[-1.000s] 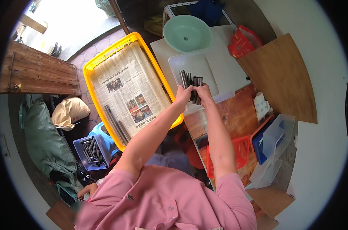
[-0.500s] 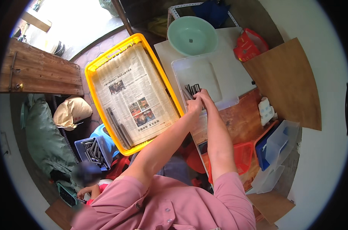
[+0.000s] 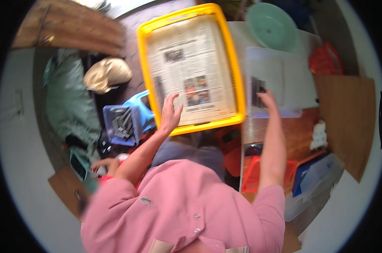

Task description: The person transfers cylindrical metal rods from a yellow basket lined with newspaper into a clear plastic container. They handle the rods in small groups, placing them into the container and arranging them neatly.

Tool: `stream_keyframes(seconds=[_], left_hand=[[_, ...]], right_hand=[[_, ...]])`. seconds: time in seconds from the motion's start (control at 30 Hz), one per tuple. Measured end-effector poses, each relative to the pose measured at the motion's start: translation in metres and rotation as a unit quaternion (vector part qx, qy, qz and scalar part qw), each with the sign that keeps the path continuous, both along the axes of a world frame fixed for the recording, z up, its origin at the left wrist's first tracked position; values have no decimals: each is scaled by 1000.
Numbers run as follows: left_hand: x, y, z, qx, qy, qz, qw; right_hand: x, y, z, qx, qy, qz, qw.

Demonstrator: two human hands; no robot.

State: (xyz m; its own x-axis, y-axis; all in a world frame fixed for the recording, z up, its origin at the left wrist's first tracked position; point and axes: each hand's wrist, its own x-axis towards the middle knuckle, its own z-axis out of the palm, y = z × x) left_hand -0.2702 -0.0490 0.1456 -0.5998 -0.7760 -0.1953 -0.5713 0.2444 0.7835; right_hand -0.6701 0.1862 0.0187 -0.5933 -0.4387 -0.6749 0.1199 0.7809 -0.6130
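Observation:
My left hand [image 3: 170, 114] hovers over the near left part of a yellow plastic basket [image 3: 238, 84] lined with newspaper [image 3: 214, 46]. Its fingers are spread with nothing between them, beside a few dark metal rods [image 3: 159, 89] lying along the basket's left side. Over a clear plastic tray [image 3: 279, 57] on the table, my right hand [image 3: 267, 101] is at the right edge of a bunch of dark metal tubes [image 3: 256, 88]. Blur there hides whether its fingers grip any of them.
A blue bin [image 3: 136, 126] of dark metal pieces stands left of the basket, by a light blue stool [image 3: 139, 105]. A green basin [image 3: 272, 27] sits behind the tray, a red basket [image 3: 262, 177] nearer. Another person's hand [image 3: 104, 164] shows at lower left.
My left hand has left the tubes and moved left over the basket. My right hand stays by the tubes in the tray. The whole view has turned left.

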Motion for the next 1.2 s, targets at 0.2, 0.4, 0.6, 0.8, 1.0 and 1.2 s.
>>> stream_keyframes(seconds=[0.2, 0.4, 0.6, 0.8, 1.0, 1.2], left_hand=[[73, -78, -18, -73, -36, 101, 992], [30, -117, -43, -316, -197, -286, 883], [9, -153, -82, -380, -353, -503, 692], [2, -181, -84, -411, -277, -574, 652], [-3, -195, -56, -401, -167, -475, 765], [-22, -154, -15, 140, -76, -169, 973]], right_hand=[[80, -59, 114, -59, 431, -14, 901], [285, -150, 66, -148, 59, 164, 974], [398, -209, 54, 7, 194, 319, 927], [413, -214, 26, 44, 328, 272, 904], [381, -207, 18, 13, 269, 245, 932], [301, -196, 69, -259, -105, -216, 936]])
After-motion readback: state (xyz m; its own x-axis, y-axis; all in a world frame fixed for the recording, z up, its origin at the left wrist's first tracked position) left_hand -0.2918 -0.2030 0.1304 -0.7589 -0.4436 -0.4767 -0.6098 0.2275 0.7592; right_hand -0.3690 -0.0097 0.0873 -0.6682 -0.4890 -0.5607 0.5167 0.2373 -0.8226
